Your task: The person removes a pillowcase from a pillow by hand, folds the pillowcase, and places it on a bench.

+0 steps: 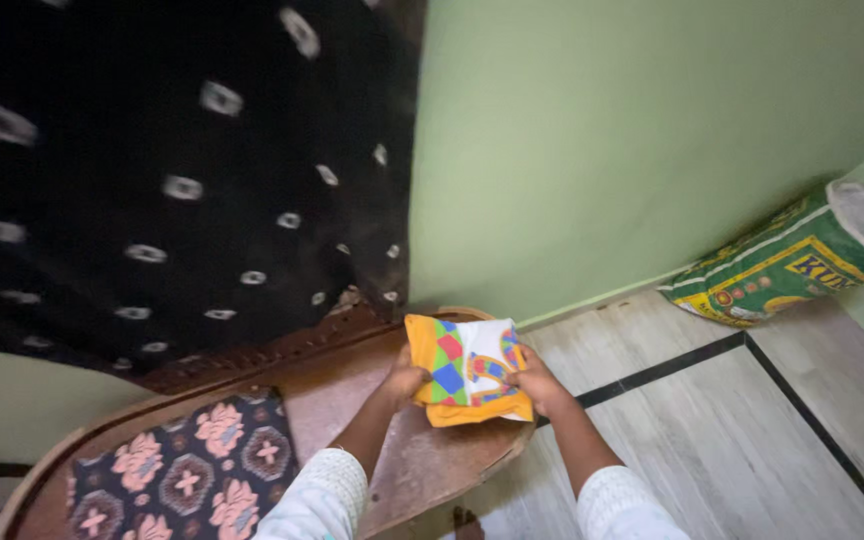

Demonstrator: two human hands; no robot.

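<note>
A pale green wall (602,150) fills the frame from twelve to two o'clock, meeting a floor of light wood-look tiles (752,440) crossed by dark grout lines at four o'clock. A large black cloth with pale spots (172,170) hangs from nine to eleven o'clock above a worn brown wooden seat (432,465), which carries a dark floral cushion (192,470) at seven o'clock. At three o'clock a green and yellow sack (792,265) leans in the corner, in soft, even light.
</note>
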